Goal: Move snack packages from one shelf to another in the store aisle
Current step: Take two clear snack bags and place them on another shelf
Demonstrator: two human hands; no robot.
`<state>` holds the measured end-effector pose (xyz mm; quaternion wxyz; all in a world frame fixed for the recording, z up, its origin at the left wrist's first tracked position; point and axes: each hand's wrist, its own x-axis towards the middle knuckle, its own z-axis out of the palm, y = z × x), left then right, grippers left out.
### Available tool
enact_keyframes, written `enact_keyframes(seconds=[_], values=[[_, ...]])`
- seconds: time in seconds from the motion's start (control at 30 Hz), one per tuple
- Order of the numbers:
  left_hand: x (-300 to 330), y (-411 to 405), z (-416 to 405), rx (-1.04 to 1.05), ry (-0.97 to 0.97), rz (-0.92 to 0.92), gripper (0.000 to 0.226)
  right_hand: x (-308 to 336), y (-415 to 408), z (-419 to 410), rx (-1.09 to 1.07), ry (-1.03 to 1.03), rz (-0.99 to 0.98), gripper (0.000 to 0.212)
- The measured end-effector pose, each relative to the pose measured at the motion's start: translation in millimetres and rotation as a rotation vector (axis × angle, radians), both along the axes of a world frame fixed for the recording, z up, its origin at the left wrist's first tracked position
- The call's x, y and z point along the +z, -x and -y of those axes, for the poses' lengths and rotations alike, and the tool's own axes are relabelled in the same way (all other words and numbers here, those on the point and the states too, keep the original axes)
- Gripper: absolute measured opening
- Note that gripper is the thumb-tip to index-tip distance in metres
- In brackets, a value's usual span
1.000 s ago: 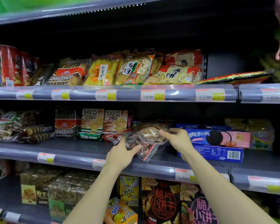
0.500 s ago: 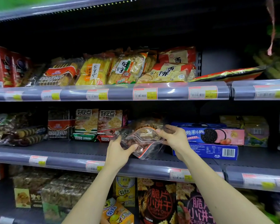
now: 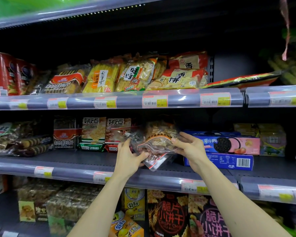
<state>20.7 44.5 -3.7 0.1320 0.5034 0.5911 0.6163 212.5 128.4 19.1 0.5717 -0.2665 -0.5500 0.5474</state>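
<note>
A clear snack bag with brown pieces inside and a red-edged corner is held over the middle shelf. My left hand grips its lower left side, thumb across the front. My right hand holds its right side with fingers on top. The bag's bottom corner hangs just above the shelf's front edge. Behind it a second similar bag is partly hidden.
Blue and pink cookie boxes sit right of the bag, cracker packs to its left. The upper shelf holds yellow and red cracker bags; an open stretch lies at its right, behind a flat packet. Dark bags stand below.
Both hands have lifted the clear bag slightly and tilted it, with its corner now off the shelf. The view has shifted a little upward.
</note>
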Motion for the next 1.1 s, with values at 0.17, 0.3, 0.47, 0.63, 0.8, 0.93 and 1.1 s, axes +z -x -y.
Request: enact_keyframes(seconds=[0.17, 0.3, 0.47, 0.63, 0.8, 0.93, 1.1], values=[[6, 3, 1, -0.004, -0.058, -0.034, 0.090, -2, -10, 1, 0.073, 0.068, -0.108, 0.063], [12, 11, 9, 0.042, -0.060, -0.108, 0.094, -6, -16, 2, 0.102, 0.104, -0.175, 0.062], [18, 27, 20, 0.052, -0.103, -0.127, 0.091, -9, -21, 3, 0.103, 0.104, -0.160, 0.059], [22, 47, 37, 0.035, -0.139, -0.073, 0.090, -8, -23, 8, 0.138, 0.093, -0.154, 0.056], [23, 66, 63, -0.010, -0.122, -0.006, 0.085, -9, -27, 13, 0.209, 0.074, -0.093, 0.047], [19, 74, 87, -0.012, -0.083, 0.019, 0.088, -11, -29, 16, 0.280, 0.058, -0.059, 0.043], [11, 72, 109, -0.044, -0.059, 0.001, 0.087, -17, -31, 19, 0.332, 0.046, -0.027, 0.049]])
